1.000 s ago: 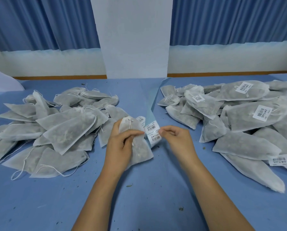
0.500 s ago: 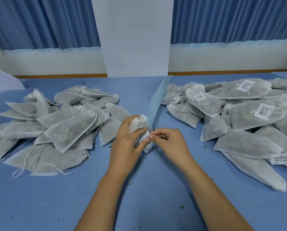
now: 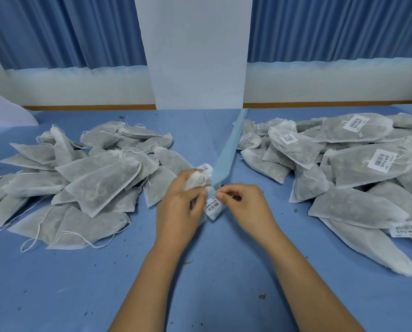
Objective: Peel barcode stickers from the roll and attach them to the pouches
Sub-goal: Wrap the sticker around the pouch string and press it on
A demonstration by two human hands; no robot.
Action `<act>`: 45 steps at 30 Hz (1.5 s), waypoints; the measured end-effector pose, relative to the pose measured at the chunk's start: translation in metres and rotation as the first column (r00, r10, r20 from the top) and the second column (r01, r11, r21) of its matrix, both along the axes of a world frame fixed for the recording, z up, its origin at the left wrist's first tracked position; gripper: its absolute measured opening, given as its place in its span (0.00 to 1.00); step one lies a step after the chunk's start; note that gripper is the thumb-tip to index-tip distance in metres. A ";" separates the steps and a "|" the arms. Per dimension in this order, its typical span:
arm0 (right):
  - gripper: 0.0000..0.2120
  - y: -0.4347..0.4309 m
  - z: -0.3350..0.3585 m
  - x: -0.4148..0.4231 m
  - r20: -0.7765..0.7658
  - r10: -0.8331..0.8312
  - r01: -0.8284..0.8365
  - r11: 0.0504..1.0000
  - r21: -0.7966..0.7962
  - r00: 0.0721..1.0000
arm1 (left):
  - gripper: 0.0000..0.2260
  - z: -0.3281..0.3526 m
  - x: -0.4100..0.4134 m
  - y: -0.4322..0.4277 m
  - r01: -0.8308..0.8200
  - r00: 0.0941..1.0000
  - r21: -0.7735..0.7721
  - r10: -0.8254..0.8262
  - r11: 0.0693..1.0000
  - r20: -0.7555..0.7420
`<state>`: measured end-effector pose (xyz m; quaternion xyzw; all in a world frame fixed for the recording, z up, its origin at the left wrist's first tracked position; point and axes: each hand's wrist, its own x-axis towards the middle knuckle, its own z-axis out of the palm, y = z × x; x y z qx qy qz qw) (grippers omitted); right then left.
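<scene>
Left hand [image 3: 178, 207]: fingers clamped round a bunched pouch [image 3: 196, 179] and the blue backing strip [image 3: 224, 164], mid-counter [image 3: 200, 271]. Right hand [image 3: 245, 202]: fingers [image 3: 226, 196] pinched together on the corner of a barcode sticker [image 3: 214, 206], at 5 o'clock of the pouch. The strip trails off to 1 o'clock.

Looks mid-peel. I'd pull the sticker low, back along a taut strip, so it doesn't curl or tear, then flatten the pouch before pressing it on.

Bare pile [image 3: 99, 183] at 9 o'clock, labelled pile [image 3: 367, 164] at 3.
</scene>
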<state>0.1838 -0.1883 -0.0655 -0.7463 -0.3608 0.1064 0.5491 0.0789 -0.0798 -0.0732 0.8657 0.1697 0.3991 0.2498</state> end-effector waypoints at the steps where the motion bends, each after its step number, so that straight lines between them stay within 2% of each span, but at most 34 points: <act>1: 0.05 0.000 0.000 0.001 -0.014 -0.018 0.018 1.000 0.007 1.000 | 0.08 0.002 0.000 0.003 -0.067 0.996 -0.058 0.071 0.996 0.057; 3: 0.06 -0.001 -0.001 0.003 -0.071 -0.046 0.050 0.997 0.051 0.996 | 0.10 0.005 -0.005 0.012 -0.169 0.956 -0.261 0.222 0.950 0.192; 4: 0.07 -0.002 -0.001 0.004 -0.101 -0.055 0.063 0.995 0.077 0.993 | 0.11 0.007 -0.009 0.017 -0.162 0.927 -0.405 0.280 0.900 0.251; 7: 0.08 -0.001 0.000 0.008 -0.224 -0.070 0.103 0.985 0.138 0.972 | 0.11 0.015 -0.017 0.023 0.075 0.861 -0.748 0.336 0.659 0.382; 9: 0.06 0.002 0.001 0.009 -0.340 -0.086 0.157 0.970 0.185 0.937 | 0.12 0.019 -0.018 0.021 0.222 0.865 -0.838 0.297 0.499 0.405; 11: 0.08 0.003 0.002 0.010 -0.433 -0.096 0.211 0.951 0.227 0.896 | 0.13 0.021 -0.015 0.015 0.241 0.917 -0.868 0.192 0.435 0.350; 12: 0.09 0.003 0.004 0.010 -0.436 -0.112 0.236 0.941 0.242 0.893 | 0.14 0.020 -0.013 0.012 0.210 0.945 -0.867 0.134 0.453 0.299; 14: 0.05 -0.002 0.009 0.008 -0.340 -0.138 0.243 0.925 0.291 0.930 | 0.17 0.017 -0.010 0.007 0.115 0.982 -0.825 0.063 0.554 0.179; 16: 0.01 -0.007 0.014 0.001 -0.174 -0.067 0.123 0.934 0.335 0.982 | 0.19 0.016 -0.009 0.003 0.079 0.991 -0.740 0.025 0.668 0.129; 19: 0.05 -0.007 0.015 -0.011 -0.049 0.115 -0.092 0.937 0.337 0.992 | 0.19 0.015 -0.007 -0.002 0.155 0.988 -0.633 -0.103 0.758 0.118; 21: 0.09 -0.005 0.015 -0.014 -0.024 0.136 -0.122 0.948 0.295 0.990 | 0.17 0.014 -0.007 -0.003 0.221 0.975 -0.614 -0.171 0.758 0.139; 25: 0.08 -0.008 0.018 -0.009 -0.086 0.160 -0.126 0.941 0.315 0.983 | 0.07 0.014 -0.008 -0.001 0.259 0.966 -0.621 -0.205 0.740 0.159; 26: 0.09 -0.011 0.019 -0.006 -0.108 0.167 -0.122 0.935 0.333 0.980 | 0.04 0.016 -0.009 -0.001 0.287 0.957 -0.651 -0.242 0.702 0.160; 27: 0.10 -0.013 0.020 -0.002 -0.136 0.173 -0.114 0.926 0.359 0.976 | 0.07 0.015 -0.008 0.002 0.319 0.943 -0.699 -0.291 0.640 0.164; 29: 0.11 -0.019 0.023 0.005 -0.186 0.184 -0.090 0.901 0.425 0.965 | 0.14 0.016 -0.008 0.006 0.368 0.914 -0.819 -0.333 0.441 0.231; 30: 0.11 -0.021 0.025 0.008 -0.196 0.191 -0.083 0.885 0.458 0.962 | 0.14 0.017 -0.009 0.007 0.383 0.910 -0.826 -0.325 0.413 0.259; 33: 0.05 -0.023 0.026 0.012 -0.190 0.266 -0.128 0.836 0.533 0.945 | 0.20 0.012 -0.011 0.007 0.383 0.918 -0.722 -0.325 0.576 0.228; 37: 0.06 -0.020 0.023 0.007 -0.190 0.330 -0.186 0.827 0.531 0.925 | 0.21 0.006 -0.009 0.007 0.407 0.899 -0.682 -0.399 0.608 0.181; 41: 0.09 -0.019 0.025 0.000 -0.102 0.380 -0.298 0.841 0.452 0.919 | 0.21 0.004 -0.007 0.007 0.408 0.897 -0.666 -0.411 0.625 0.163; 45: 0.02 -0.016 0.025 -0.013 -0.032 0.313 -0.278 0.881 0.382 0.949 | 0.23 0.001 -0.005 0.007 0.396 0.899 -0.644 -0.420 0.654 0.126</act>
